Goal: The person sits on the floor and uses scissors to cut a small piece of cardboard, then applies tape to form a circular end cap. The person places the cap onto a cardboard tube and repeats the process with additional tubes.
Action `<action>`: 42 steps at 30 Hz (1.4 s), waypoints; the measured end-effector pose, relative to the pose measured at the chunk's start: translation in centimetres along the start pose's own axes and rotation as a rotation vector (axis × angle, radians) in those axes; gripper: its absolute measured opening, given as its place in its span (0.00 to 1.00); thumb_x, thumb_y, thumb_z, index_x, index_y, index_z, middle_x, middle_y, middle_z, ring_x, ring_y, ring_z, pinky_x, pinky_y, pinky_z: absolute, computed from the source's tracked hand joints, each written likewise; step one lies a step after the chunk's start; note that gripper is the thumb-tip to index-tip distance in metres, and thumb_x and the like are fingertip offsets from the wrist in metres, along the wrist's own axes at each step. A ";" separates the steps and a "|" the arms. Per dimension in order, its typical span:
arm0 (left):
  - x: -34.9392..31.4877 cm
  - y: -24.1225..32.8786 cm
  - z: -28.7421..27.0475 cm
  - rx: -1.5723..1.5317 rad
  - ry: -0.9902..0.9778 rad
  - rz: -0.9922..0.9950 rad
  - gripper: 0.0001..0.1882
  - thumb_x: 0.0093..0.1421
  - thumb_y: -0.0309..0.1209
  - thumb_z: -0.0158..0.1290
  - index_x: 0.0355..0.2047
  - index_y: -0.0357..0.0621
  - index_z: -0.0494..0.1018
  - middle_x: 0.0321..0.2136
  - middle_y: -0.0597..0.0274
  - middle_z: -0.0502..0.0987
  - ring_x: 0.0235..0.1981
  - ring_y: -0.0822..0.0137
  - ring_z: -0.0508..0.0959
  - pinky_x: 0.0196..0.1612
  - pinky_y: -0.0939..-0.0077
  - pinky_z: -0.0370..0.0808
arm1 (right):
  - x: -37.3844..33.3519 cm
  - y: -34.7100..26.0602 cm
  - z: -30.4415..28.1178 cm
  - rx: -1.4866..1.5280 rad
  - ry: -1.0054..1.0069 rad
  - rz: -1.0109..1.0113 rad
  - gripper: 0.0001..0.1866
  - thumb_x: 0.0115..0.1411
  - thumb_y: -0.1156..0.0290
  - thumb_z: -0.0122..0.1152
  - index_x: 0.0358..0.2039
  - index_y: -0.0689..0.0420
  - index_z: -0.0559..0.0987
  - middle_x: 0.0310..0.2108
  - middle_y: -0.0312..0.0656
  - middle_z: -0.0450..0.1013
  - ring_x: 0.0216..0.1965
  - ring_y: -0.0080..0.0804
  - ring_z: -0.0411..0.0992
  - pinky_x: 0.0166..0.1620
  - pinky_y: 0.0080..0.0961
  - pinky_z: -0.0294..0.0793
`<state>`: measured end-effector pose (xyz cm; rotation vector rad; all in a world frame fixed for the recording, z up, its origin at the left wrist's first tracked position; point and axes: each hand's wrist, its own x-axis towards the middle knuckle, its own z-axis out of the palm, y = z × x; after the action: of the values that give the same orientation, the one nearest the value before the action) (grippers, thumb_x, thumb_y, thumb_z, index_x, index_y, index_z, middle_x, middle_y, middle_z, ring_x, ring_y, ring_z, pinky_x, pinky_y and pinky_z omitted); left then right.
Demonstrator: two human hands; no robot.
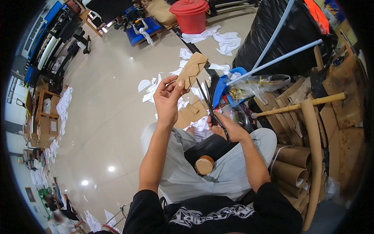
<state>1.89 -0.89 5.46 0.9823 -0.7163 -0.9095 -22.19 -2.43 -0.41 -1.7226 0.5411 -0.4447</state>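
Observation:
My left hand (167, 97) pinches the lower end of a brown cardboard strip (190, 71), which is raised and tilted up to the right. Dark zigzag lines run along the strip's right side. In my right hand (230, 128) is a pair of black scissors (210, 102), with fingers wrapped round the handles. The blades point upward and stand apart, close to the strip's lower right edge; whether they touch it I cannot tell. A round roll of brown tape (204, 165) rests between my legs.
White scraps (150, 87) litter the floor beyond my hands. Cardboard pieces (191, 114) lie in front of my lap. On the right are a blue dustpan (220, 90), a black bag (269, 46), a bamboo stick (304, 105) and cardboard tubes (290, 171). A red bucket (190, 19) stands ahead.

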 end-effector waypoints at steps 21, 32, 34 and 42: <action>0.3 2.4 -2.7 0.344 -0.424 -0.190 0.12 0.60 0.24 0.65 0.43 0.33 0.79 0.29 0.61 0.81 0.30 0.72 0.80 0.37 0.75 0.77 | -0.4 -0.9 -2.3 -0.111 -0.158 0.055 0.32 0.64 0.38 0.58 0.39 0.60 0.74 0.30 0.41 0.71 0.33 0.33 0.71 0.39 0.31 0.71; 0.4 2.7 -3.1 0.297 -0.416 -0.202 0.12 0.60 0.23 0.64 0.44 0.33 0.79 0.31 0.59 0.82 0.31 0.72 0.79 0.37 0.75 0.77 | -0.4 -1.7 -2.5 0.041 -0.189 0.032 0.40 0.60 0.27 0.54 0.39 0.60 0.74 0.27 0.36 0.71 0.30 0.26 0.70 0.36 0.25 0.71; 0.4 2.7 -3.1 0.295 -0.412 -0.207 0.12 0.60 0.23 0.64 0.44 0.34 0.79 0.31 0.59 0.83 0.31 0.72 0.79 0.37 0.75 0.77 | -0.4 -1.2 -2.6 0.002 -0.193 -0.005 0.32 0.64 0.37 0.58 0.39 0.60 0.74 0.29 0.41 0.72 0.30 0.31 0.71 0.35 0.29 0.70; 0.4 2.4 -3.1 0.323 -0.425 -0.229 0.11 0.60 0.23 0.64 0.43 0.34 0.79 0.32 0.59 0.83 0.31 0.72 0.80 0.37 0.75 0.77 | -0.4 -0.8 -2.4 -0.092 -0.168 -0.012 0.28 0.65 0.43 0.62 0.38 0.60 0.74 0.28 0.47 0.73 0.29 0.37 0.71 0.34 0.33 0.69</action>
<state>5.41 0.54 6.45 1.1861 -1.1521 -1.2483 -23.76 -4.00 0.85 -1.8327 0.4358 -0.2836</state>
